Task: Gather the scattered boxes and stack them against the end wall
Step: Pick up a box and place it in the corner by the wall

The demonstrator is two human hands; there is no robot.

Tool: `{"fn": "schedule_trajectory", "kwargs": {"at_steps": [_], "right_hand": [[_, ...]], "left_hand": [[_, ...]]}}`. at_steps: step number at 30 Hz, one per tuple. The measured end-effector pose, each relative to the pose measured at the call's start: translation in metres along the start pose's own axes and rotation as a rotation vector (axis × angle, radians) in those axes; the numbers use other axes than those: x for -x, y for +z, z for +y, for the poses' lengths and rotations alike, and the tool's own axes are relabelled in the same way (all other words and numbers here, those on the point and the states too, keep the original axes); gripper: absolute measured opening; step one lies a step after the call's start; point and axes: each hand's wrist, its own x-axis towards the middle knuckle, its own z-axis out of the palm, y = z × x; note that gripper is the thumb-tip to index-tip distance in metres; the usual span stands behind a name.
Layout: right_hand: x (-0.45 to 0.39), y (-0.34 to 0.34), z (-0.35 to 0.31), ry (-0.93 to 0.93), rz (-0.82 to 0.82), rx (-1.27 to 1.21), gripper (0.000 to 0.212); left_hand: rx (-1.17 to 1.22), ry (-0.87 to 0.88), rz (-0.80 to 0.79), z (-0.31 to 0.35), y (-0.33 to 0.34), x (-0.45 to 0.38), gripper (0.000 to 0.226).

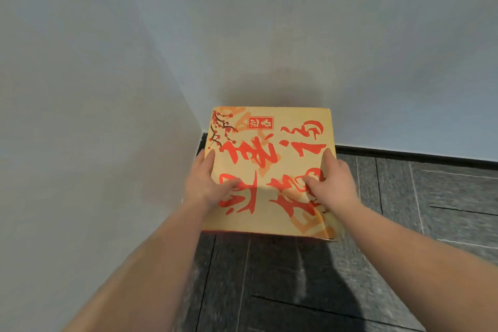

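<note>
Corner of a room: pale grey side wall (89, 105) on the left, end wall (323, 35) at the far side, dark baseboard (404, 154) along its foot, dark grey tiled floor (296, 291) below.

Head view, the only one:
- One box (269, 170) in frame, tan cardboard with red brush lettering and a plum-branch print at its far-left corner. It sits in the corner, printed face up, far edge at or just short of the end wall, left edge near the side wall. Contact with either wall can't be confirmed from this angle.
- Can't tell whether it rests on the floor, on another box hidden underneath, or is held just above; nothing under it shows.
- Left hand (207, 186) on the box's left edge, thumb lying on the top face, fingers wrapped down the side out of sight. Right hand (332, 183) mirrors it on the right edge, thumb on top. Both grips are closed around the box, a two-sided clamp on it.
- No other boxes visible, so the stack count is unknown.

Step in hand, my read: placement, box being seated into the corner against the end wall.

Next move calls for:
- Square the far edge flush to the end wall and check it sits flat.
- Slide the fingers out sideways without dragging the box off line; left side is tight against the side wall, so little room there.
- Then turn away to fetch the next scattered box, if any are left.
</note>
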Motion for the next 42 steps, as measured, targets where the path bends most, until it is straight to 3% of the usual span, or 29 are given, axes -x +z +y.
{"fn": "schedule_trajectory", "kwargs": {"at_steps": [8,15,42], "right_hand": [[-0.018,0.015,-0.011,-0.08,0.025,-0.065,0.059],[-0.027,0.038,-0.026,-0.065,0.063,-0.16,0.064],[-0.037,0.049,-0.029,-0.142,0.052,0.015,0.075]], "left_hand": [[0.095,0.054,0.025,0.002,-0.015,-0.011,0.083],[-0.013,0.101,-0.001,-0.009,-0.038,-0.042,0.089],[-0.143,0.047,0.087,-0.026,-0.03,-0.044,0.087]]}}
